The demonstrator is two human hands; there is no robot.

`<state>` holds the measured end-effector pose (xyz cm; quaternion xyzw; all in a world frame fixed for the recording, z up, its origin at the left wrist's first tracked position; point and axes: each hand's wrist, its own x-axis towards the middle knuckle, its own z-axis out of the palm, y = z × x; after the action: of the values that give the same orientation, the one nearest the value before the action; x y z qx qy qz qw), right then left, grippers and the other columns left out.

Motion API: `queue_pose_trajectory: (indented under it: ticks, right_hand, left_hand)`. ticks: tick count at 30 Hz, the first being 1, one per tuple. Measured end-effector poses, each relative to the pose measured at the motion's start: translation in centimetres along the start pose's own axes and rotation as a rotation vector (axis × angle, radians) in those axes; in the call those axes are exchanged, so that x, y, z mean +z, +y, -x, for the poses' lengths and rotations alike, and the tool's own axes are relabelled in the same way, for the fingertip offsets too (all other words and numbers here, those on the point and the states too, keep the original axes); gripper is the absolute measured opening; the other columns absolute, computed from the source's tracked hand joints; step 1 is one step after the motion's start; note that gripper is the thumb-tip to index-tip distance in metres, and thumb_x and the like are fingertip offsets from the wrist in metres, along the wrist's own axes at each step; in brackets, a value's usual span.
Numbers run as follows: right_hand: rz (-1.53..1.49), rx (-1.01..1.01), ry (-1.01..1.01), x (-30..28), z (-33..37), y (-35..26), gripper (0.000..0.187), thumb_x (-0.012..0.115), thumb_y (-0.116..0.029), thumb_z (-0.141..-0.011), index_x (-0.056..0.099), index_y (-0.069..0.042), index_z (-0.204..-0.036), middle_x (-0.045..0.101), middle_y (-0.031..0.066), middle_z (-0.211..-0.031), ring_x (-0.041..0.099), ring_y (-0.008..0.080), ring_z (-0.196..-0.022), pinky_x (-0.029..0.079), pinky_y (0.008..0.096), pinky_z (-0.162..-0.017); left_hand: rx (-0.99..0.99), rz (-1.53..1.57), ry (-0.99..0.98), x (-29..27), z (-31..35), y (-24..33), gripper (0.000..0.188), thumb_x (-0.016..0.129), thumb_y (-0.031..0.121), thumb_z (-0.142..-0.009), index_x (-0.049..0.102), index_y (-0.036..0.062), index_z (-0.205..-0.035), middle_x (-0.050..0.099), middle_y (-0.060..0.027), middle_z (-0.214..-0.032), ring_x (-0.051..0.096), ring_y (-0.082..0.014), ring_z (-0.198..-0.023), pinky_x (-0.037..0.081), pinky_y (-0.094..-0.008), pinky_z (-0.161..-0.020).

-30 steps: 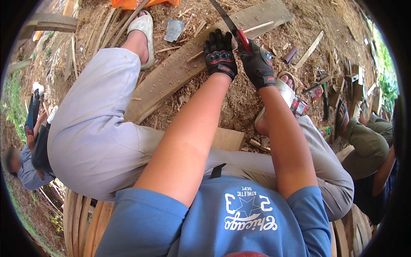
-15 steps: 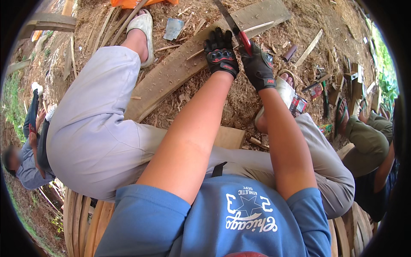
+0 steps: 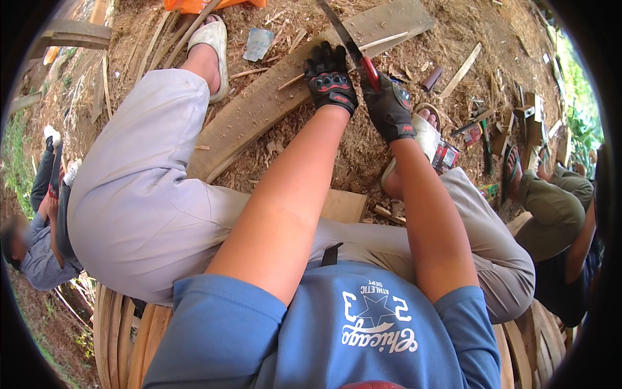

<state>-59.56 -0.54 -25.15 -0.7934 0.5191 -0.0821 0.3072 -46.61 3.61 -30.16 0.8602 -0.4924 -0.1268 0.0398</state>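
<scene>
My left hand (image 3: 332, 79), in a black glove with red trim, lies with fingers stretched and spread over a long wooden plank (image 3: 249, 126). A thin pale stick (image 3: 383, 41) passes beneath it and shows on both sides. Close beside it, my right hand (image 3: 387, 107), in a matching glove, is closed around the red handle of a long-bladed tool (image 3: 369, 70). Its dark blade points up and left, across the stick. Whether the blade is a knife's or a saw's I cannot make out. The underside of my left hand is hidden.
Wood shavings and splinters cover the ground. My sandalled feet flank the plank. A green-handled tool (image 3: 486, 148) lies at the right, near a crouching person (image 3: 551, 214). Another person (image 3: 42, 249) sits at far left. Stacked boards (image 3: 126, 337) are behind me. Orange plastic (image 3: 207, 5) lies ahead.
The view has shifted slightly. Both hands, the bladed tool and the stick keep nearly the same places relative to the plank.
</scene>
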Motion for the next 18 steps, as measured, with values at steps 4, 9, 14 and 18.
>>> queue_pose_trajectory:
  ticks: [4, 9, 14, 18]
  right_hand:
    - [0.122, -0.041, -0.023, -0.4, 0.1, 0.3, 0.037, 0.065, -0.039, -0.103, 0.070, -0.009, -0.124, 0.075, 0.0250, -0.103, 0.072, 0.0460, -0.093, 0.057, 0.0532, -0.081]
    - [0.008, -0.024, -0.034, -0.9, -0.2, -0.4, 0.035, 0.066, -0.037, -0.101, 0.071, -0.009, -0.123, 0.075, 0.0242, -0.102, 0.072, 0.0448, -0.095, 0.056, 0.0529, -0.084]
    - [0.028, -0.042, -0.076, -1.3, -1.3, 0.0, 0.035, 0.064, -0.038, -0.102, 0.073, -0.009, -0.120, 0.075, 0.0241, -0.100, 0.072, 0.0449, -0.095, 0.056, 0.0524, -0.084]
    - [0.017, 0.043, -0.083, -2.0, -1.7, -2.5, 0.036, 0.063, -0.039, -0.102, 0.075, -0.008, -0.115, 0.075, 0.0255, -0.097, 0.073, 0.0455, -0.093, 0.056, 0.0523, -0.083]
  left_hand:
    - [-0.001, -0.016, 0.034, 0.7, -0.1, -0.3, 0.088, 0.064, 0.039, -0.098, 0.024, 0.0123, -0.172, 0.016, -0.0210, -0.180, 0.015, -0.0408, -0.166, 0.010, -0.0578, -0.133]
    - [0.062, -0.043, 0.142, 2.3, -0.7, -1.4, 0.089, 0.068, 0.040, -0.096, 0.027, 0.0138, -0.171, 0.020, -0.0202, -0.178, 0.017, -0.0395, -0.166, 0.014, -0.0555, -0.133]
    - [0.147, 0.047, 0.196, 2.2, -1.1, -2.4, 0.089, 0.071, 0.038, -0.094, 0.031, 0.0145, -0.170, 0.024, -0.0184, -0.177, 0.022, -0.0386, -0.164, 0.017, -0.0566, -0.133]
    - [0.198, 0.059, 0.241, 2.4, -1.5, -3.6, 0.085, 0.070, 0.034, -0.095, 0.033, 0.0142, -0.169, 0.028, -0.0173, -0.176, 0.024, -0.0385, -0.163, 0.018, -0.0571, -0.133]
